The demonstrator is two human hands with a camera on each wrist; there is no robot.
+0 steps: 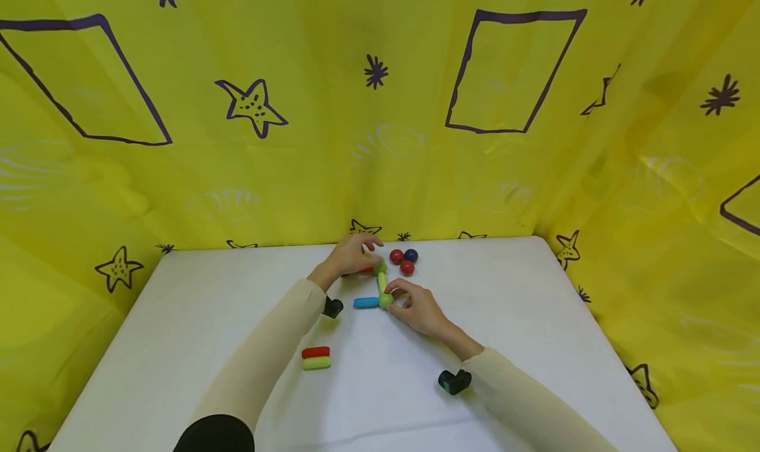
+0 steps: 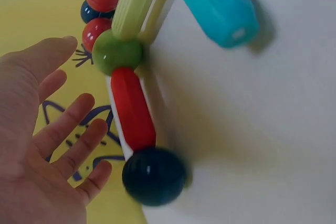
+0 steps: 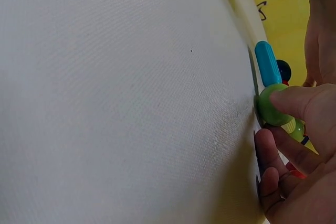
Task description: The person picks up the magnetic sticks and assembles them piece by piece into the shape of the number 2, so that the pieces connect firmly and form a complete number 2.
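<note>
On the white table, sticks and balls form a joined chain. A blue stick point(image 1: 365, 303) meets the near green ball point(image 1: 386, 301), from which a yellow-green stick point(image 1: 382, 282) runs back to the far green ball point(image 2: 117, 52). Beyond that, a red stick point(image 2: 133, 108) ends in a dark blue ball point(image 2: 154, 177). My right hand point(image 1: 418, 307) pinches the near green ball between thumb and fingers. My left hand point(image 1: 350, 254) is beside the far green ball, and the left wrist view shows its fingers spread apart with nothing in them.
Two loose red balls point(image 1: 396, 257) and a blue ball point(image 1: 411, 256) sit together at the back of the table point(image 1: 522, 320). Nearer, on the left, a loose red stick point(image 1: 315, 352) lies against a light green stick point(image 1: 316, 363). A yellow patterned curtain point(image 1: 309, 168) hangs behind.
</note>
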